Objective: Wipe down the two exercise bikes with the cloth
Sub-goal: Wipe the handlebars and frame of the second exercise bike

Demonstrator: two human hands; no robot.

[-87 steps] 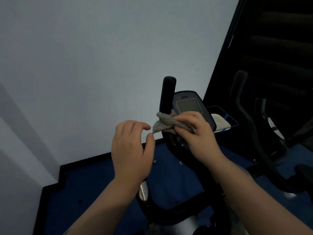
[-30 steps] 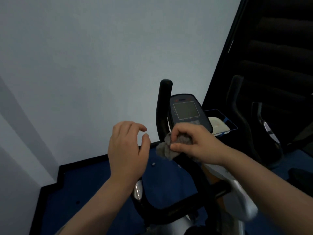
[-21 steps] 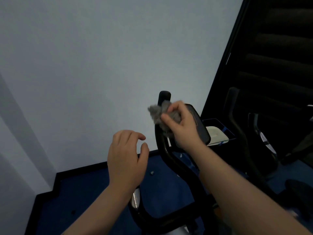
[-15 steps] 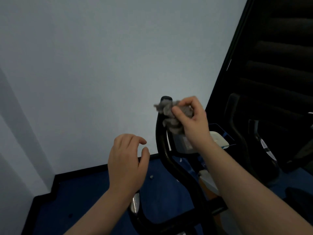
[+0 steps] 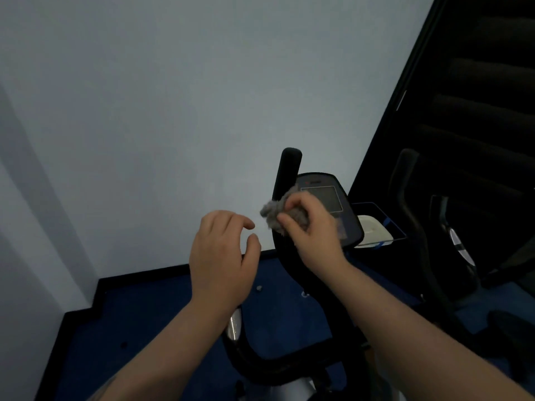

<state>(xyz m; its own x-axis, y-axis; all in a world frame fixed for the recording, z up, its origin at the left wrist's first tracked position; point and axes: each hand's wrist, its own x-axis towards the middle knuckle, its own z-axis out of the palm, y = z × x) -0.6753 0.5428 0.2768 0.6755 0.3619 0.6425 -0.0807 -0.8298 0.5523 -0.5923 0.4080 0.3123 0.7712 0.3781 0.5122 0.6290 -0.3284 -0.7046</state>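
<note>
the right hand (image 5: 311, 227) is closed around a crumpled grey cloth (image 5: 275, 214), with the thumb and the fingers pinching it into a ball. part of the cloth comes out at the 9 o'clock side of the hand. the cloth is pressed against the upright black handlebar (image 5: 285, 180) of the near bike, a little below its rounded top. i think it is bunched like this so that it can wrap around the round bar and rub it, not only touch one side.

the left hand (image 5: 220, 256) holds nothing. its fingers are half curled and a little apart, and it hangs in the air at 9 o'clock from the handlebar, near it but not touching. probably it waits there to steady the bar or to take the cloth.

at 3 o'clock from the right hand, just behind the knuckles, is the console (image 5: 327, 204) with its dark screen, partly hidden by the hand. i cannot tell whether the cloth touches it.

farther out at 3 o'clock stands the second bike (image 5: 411, 227), in the dark part of the room, well apart from both hands. between the two bikes a white object (image 5: 373, 230) lies in a dark tray; what it is i cannot tell.

my judgement: the first bike is being wiped, and the second one is not yet reached.
</note>
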